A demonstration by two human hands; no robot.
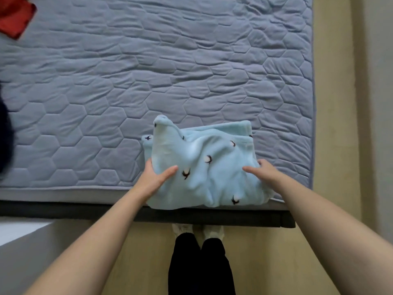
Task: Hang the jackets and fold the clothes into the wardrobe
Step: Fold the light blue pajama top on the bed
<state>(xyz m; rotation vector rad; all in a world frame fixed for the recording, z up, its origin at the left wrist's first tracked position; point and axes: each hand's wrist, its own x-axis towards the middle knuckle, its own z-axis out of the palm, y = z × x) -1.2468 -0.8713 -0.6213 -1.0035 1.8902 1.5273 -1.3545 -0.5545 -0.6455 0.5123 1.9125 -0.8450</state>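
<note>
The fleece point(204, 167) sits at the bed's point(148, 71) 5 o'clock corner. The left hand point(156, 177) and right hand point(260, 170) hold its sides. Lift both sides together, so the folds stay neat.

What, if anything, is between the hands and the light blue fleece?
Nothing visible. The left hand and right hand grip the light blue fleece at its sides, on the mattress edge. The wardrobe is not in view.
</note>
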